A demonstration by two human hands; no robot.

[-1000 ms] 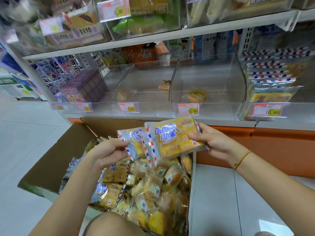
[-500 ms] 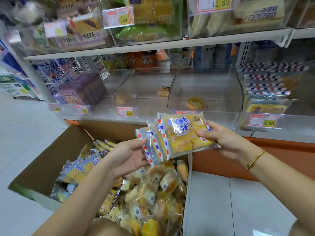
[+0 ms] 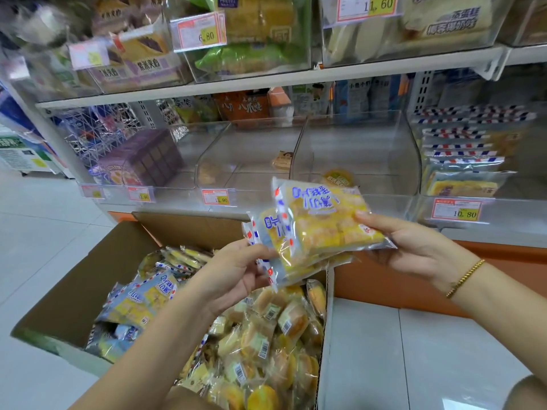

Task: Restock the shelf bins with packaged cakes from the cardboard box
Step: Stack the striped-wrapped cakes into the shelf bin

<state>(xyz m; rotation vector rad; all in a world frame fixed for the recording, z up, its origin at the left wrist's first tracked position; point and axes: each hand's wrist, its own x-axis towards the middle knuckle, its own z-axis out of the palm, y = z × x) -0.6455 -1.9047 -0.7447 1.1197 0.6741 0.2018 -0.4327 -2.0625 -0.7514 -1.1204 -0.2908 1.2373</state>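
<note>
Left grip (image 3: 233, 272), right grip (image 3: 414, 247), both curled

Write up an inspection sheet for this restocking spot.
Surface: tiled floor.
Job's things: open box on the floor, full of wrapped cakes; stack of striped packs held above it; middle bin holds one cake; right bin holds matching packs.
Clutter: nothing seen.
Hands: left hand and right hand grip the packs at opposite ends.
Cables: nothing seen.
Surroundings: stocked upper shelf; price tags on bin fronts; purple boxes at left.
</note>
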